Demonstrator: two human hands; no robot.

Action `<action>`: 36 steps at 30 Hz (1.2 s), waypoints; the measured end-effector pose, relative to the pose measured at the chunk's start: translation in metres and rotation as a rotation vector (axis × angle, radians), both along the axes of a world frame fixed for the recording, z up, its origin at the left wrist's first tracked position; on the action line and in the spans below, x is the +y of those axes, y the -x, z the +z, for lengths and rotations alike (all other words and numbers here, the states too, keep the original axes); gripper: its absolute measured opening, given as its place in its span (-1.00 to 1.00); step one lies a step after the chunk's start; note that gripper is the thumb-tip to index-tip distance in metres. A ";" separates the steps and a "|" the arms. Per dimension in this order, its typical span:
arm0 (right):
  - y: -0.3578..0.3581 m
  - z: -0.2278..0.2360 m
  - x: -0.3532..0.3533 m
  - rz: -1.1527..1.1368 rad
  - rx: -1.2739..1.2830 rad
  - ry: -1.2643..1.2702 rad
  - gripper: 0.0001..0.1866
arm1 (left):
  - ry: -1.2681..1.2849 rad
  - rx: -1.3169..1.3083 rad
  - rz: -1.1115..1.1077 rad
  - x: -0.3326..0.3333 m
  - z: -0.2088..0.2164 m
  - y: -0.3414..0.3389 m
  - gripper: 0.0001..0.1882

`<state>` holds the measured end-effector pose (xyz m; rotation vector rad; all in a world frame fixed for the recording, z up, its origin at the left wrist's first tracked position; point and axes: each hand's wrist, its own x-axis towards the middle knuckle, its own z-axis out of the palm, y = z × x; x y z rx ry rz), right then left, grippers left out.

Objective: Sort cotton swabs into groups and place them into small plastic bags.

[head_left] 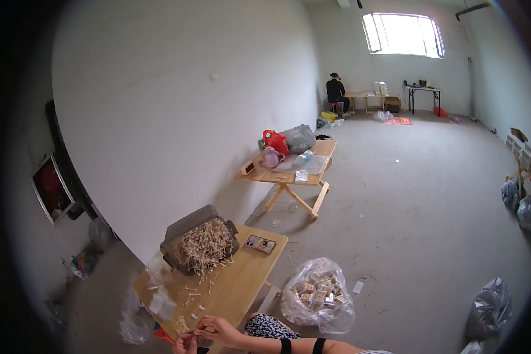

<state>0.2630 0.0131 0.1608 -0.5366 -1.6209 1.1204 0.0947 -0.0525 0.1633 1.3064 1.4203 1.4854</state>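
Observation:
At the near edge of the wooden table (251,277), my left hand (186,343) and my right hand (217,330) meet, fingers closed and bent toward each other. Whatever is between them is too small to make out. Just beyond my hands a few loose cotton swabs (182,323) lie on the tabletop. Farther back, a grey plastic bin (186,221) lies tipped on its side, and a large heap of cotton swabs (205,245) spills out of it. Left of the loose swabs are clear plastic bags (161,302).
A phone (260,243) lies right of the bin. On the floor, a clear bag (290,304) holds small packs. A second table (318,150) carries a red bag and a grey bag. A person (336,91) sits at a far table. Grey bags (491,307) stand at right.

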 end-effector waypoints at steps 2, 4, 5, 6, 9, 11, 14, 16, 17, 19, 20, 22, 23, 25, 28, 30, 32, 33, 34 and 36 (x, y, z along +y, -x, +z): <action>-0.002 0.002 0.001 0.005 0.021 0.010 -0.79 | 0.020 -0.054 -0.032 0.002 0.004 -0.003 -0.70; -0.005 -0.002 0.007 -0.034 0.005 -0.012 -0.78 | -0.003 -0.029 -0.027 0.003 0.013 -0.015 -0.73; -0.004 -0.008 0.012 -0.040 0.015 -0.013 -0.78 | -0.026 -0.013 -0.016 0.003 0.019 -0.022 -0.76; -0.004 -0.013 0.015 -0.063 0.046 -0.023 -0.77 | -0.026 -0.003 -0.022 0.003 0.026 -0.028 -0.76; -0.011 -0.022 0.021 -0.082 0.103 0.032 -0.77 | 0.011 0.046 -0.013 0.005 0.041 -0.041 -0.81; -0.019 -0.019 0.022 -0.073 0.128 0.097 -0.77 | 0.061 -0.021 0.015 0.008 0.044 -0.043 -0.85; -0.025 -0.018 0.028 -0.092 0.132 0.095 -0.77 | 0.058 0.059 0.018 0.021 0.029 -0.028 -0.84; -0.028 -0.023 0.032 -0.108 0.087 0.125 -0.77 | 0.084 0.124 0.044 0.030 0.018 -0.021 -0.84; -0.029 -0.026 0.034 -0.113 0.095 0.126 -0.77 | 0.105 0.180 0.082 0.034 0.012 -0.017 -0.84; -0.028 -0.038 0.040 -0.121 0.129 0.121 -0.76 | 0.082 0.205 0.088 0.044 -0.008 -0.010 -0.83; -0.027 -0.043 0.042 -0.119 0.134 0.119 -0.76 | 0.058 0.223 0.095 0.048 -0.015 -0.006 -0.81; -0.030 -0.051 0.045 -0.177 0.063 0.151 -0.74 | 0.093 0.261 0.107 0.051 -0.015 -0.019 -0.80; -0.031 -0.055 0.046 -0.177 0.063 0.152 -0.74 | 0.125 0.296 0.122 0.052 -0.015 -0.023 -0.78; -0.025 -0.050 0.044 -0.203 0.013 0.187 -0.74 | 0.071 0.244 0.129 0.065 -0.055 0.012 -0.78; -0.023 -0.059 0.049 -0.009 0.110 0.421 -0.76 | 0.036 0.226 0.097 0.067 -0.065 0.012 -0.77; -0.020 -0.066 0.051 0.028 0.164 0.426 -0.76 | 0.042 0.262 0.088 0.061 -0.054 -0.002 -0.75; -0.013 -0.073 0.053 0.068 0.217 0.430 -0.77 | 0.085 0.051 0.052 0.056 -0.049 -0.009 -0.71; -0.005 -0.088 0.059 0.060 0.202 0.425 -0.77 | 0.084 0.046 0.049 0.054 -0.047 -0.014 -0.71; 0.001 -0.093 0.061 0.059 0.184 0.421 -0.77 | 0.081 0.040 0.046 0.053 -0.046 -0.014 -0.71; 0.009 -0.100 0.063 0.070 0.119 0.459 -0.76 | 0.078 0.026 0.049 0.051 -0.049 -0.010 -0.71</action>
